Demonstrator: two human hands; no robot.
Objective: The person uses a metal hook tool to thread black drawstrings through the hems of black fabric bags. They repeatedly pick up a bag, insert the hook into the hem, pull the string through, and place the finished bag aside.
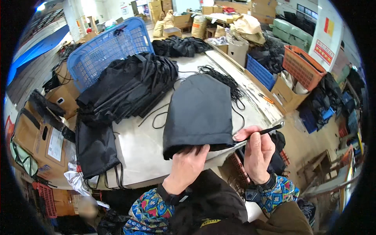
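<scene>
A black drawstring bag lies flat in front of me, its hemmed open edge toward me. My left hand grips that hem near its middle, thumb on top and fingers partly hidden inside the opening. At the bag's near right corner my right hand pinches a thin black threading tool with a small metal loop at its outer end. The tool's inner end is hidden by my fingers, beside the hem. Black cord lies in a tangled bundle behind the bag, with loose strands on both sides.
A heap of black bags covers the table's left side, before a tilted blue basket. One corded bag hangs over the near left edge. Cardboard boxes stand left; an orange crate and orange-handled scissors are right.
</scene>
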